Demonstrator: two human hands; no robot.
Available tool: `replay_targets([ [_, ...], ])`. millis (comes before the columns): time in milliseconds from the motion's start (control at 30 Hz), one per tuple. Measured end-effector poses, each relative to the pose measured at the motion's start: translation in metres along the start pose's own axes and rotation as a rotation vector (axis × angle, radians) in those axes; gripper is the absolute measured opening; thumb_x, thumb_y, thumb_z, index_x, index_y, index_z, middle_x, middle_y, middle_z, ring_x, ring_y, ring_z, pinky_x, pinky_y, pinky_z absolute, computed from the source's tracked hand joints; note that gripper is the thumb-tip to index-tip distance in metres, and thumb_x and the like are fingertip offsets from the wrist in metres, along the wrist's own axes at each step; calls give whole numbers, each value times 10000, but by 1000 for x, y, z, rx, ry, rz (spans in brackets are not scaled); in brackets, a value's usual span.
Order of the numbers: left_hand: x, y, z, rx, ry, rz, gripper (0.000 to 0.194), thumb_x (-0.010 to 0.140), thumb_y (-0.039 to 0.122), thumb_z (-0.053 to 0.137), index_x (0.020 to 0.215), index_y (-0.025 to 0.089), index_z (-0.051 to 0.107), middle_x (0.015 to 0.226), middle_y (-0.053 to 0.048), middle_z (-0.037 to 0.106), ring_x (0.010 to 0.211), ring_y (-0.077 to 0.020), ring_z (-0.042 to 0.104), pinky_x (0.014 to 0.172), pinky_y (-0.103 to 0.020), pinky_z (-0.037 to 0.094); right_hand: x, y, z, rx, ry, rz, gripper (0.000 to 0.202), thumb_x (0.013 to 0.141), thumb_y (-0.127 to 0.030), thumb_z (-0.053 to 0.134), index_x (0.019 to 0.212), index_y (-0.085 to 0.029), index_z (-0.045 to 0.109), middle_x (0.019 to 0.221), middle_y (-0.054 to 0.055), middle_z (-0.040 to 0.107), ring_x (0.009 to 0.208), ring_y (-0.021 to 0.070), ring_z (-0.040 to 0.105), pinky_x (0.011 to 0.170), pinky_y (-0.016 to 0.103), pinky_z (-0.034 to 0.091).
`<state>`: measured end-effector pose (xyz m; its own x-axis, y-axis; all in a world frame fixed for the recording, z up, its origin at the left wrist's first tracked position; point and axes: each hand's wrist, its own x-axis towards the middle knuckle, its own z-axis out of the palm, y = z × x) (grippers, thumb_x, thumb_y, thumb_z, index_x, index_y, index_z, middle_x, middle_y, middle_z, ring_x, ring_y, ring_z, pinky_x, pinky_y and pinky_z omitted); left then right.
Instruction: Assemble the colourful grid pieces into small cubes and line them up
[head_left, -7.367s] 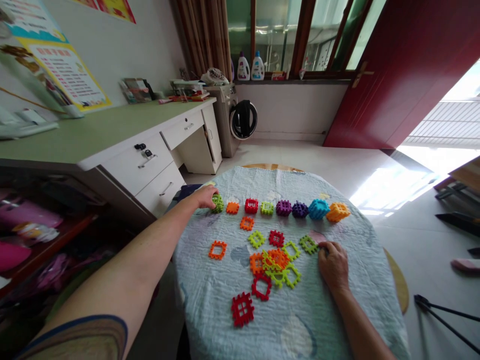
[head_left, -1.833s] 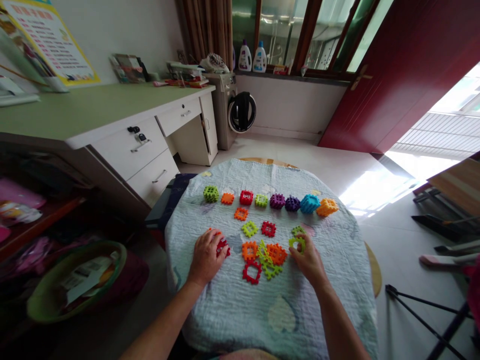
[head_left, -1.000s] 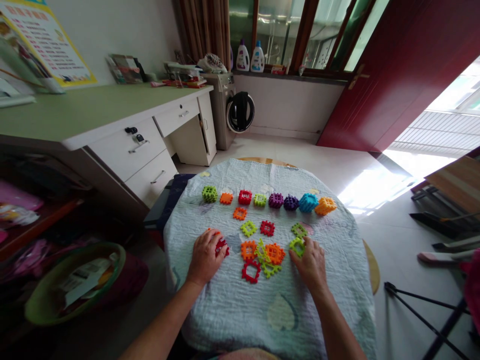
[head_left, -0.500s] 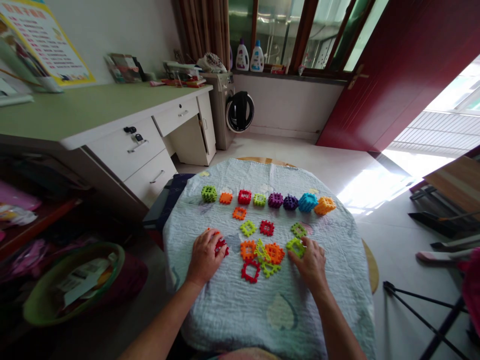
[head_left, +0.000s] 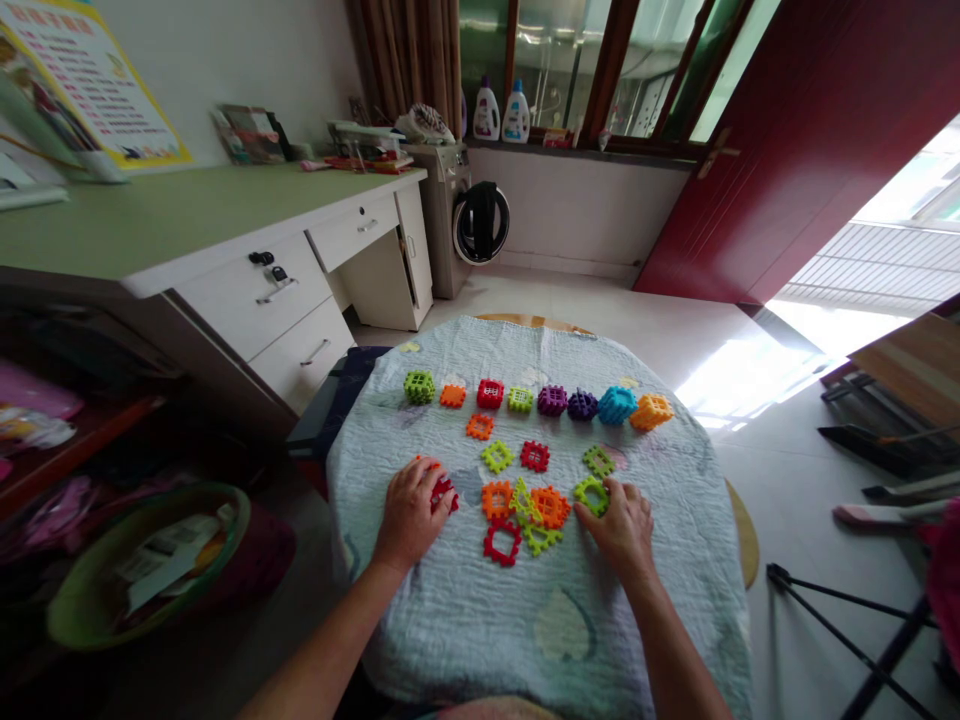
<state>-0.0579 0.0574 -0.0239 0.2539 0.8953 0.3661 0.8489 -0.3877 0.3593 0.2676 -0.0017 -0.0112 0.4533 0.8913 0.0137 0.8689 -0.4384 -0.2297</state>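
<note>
Honestly, the left hand is the tough one to read: it covers most of a red tile, with a sliver of orange tile peeking out past it, and I can't tell if it's gripping or just resting. The right hand is clearer, closed on the right edge of a bright green tile on the cloth-covered desk, though it hides part of that too. The pile between the hands overlaps a lot; I make out five pieces (two orange, two yellow-green, one red) but can't see what's underneath. Both forearms get cut off at the near edge.

Container-wise, there's a green-rimmed bin at near left with papers in it, the rest too dim to sort out. The washing machine on the far side has its door open, dark cloth draped over it.

Counts: eight blocks in the far row, left to right green, orange, red, yellow-green, purple, dark violet, blue, yellow. Four single tiles lie nearer than that row: orange, yellow-green, red, darker green.
</note>
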Motion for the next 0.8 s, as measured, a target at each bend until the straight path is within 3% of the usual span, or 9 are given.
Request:
replay_targets([
  [400, 0, 2, -1, -1, 6, 3, 212, 862, 306, 567, 1038, 203, 621, 1189, -105, 606, 1152, -287, 533, 997, -475, 434, 5, -9, -17, -103, -105, 40, 507, 744, -507, 574, 1132, -182, 599, 1130, 142, 580, 1032, 316, 537, 849, 418, 417],
  [667, 0, 1, -1, -6, 16, 5, 206, 857, 293, 575, 1035, 200, 619, 1185, -104, 608, 1151, -285, 533, 1001, -477, 431, 7, -6, -12, -80, -63, -2, 466, 724, -493, 587, 1066, -179, 624, 1068, 132, 597, 1000, 305, 531, 823, 415, 411],
  [800, 0, 2, -2, -22, 20, 5, 196, 850, 286, 579, 1025, 208, 625, 1171, -98, 615, 1139, -279, 541, 992, -470, 439, 16, -16, -21, -6, 34, -145, 425, 725, -472, 589, 1055, -206, 624, 1094, 110, 579, 1008, 298, 501, 839, 431, 389],
])
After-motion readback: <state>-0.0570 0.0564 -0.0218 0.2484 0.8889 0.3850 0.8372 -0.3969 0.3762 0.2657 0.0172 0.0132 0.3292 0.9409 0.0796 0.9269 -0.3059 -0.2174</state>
